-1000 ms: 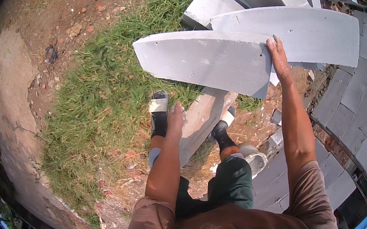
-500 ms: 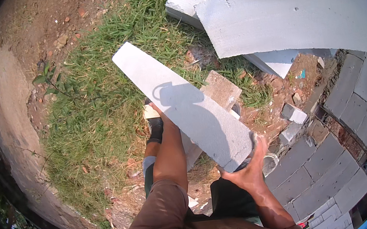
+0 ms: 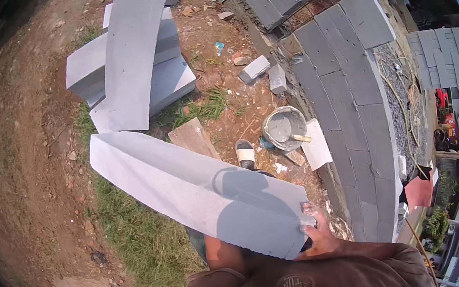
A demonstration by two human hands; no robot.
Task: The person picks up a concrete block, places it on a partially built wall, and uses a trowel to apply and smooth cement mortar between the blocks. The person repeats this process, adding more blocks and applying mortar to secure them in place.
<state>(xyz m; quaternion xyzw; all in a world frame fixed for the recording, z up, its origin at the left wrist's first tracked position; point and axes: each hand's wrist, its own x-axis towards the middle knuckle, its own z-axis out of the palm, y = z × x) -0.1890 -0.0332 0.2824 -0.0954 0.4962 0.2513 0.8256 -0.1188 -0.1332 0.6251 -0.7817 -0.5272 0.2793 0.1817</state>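
Both hands are holding up the long grey block (image 3: 201,191): right hand (image 3: 317,235) is gripping its near end. Left hand is hiding under the block, so its grip is unclear, and the far end is pointing left, away from the bucket (image 3: 284,130).

Harsh direct sunlight; a crisp, dark shadow is cast on the grey block (image 3: 201,191); pale surfaces slightly washed out; focus sharp centrally; strong fisheye bending and black vignette seen at rim.

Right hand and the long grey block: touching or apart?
Touching. The head view shows the right hand wrapped around the near end of the long grey block, fingers over its edge with no gap. The left hand is hidden under the block.
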